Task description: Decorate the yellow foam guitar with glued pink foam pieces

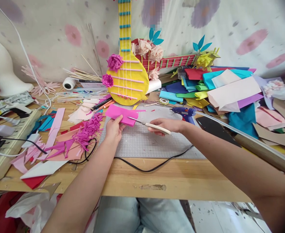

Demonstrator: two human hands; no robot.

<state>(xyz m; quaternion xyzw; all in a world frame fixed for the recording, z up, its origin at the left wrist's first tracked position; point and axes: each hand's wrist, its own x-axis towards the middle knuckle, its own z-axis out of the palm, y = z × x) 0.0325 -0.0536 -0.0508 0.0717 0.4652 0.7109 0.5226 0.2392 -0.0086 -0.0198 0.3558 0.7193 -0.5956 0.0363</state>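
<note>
My left hand [115,128] pinches a folded piece of magenta paper [115,112] by its lower edge, above the grey cutting mat [157,145]. My right hand [165,125] is closed round the cream handles of a pair of scissors [160,128]. The scissor blades point left and lie at the right part of the magenta paper; whether they are cutting through it I cannot tell. A thin magenta strip sticks out from the paper's upper right. Left of my left hand lies a heap of fringed magenta paper scraps [90,127].
A yellow paper lute [130,76] with magenta flowers stands behind the mat. Behind my right hand lies a blue glue gun [184,112], with a black phone [215,131] beside it. Coloured paper [234,90] is piled at right. A power strip [13,145] with cables stands at left.
</note>
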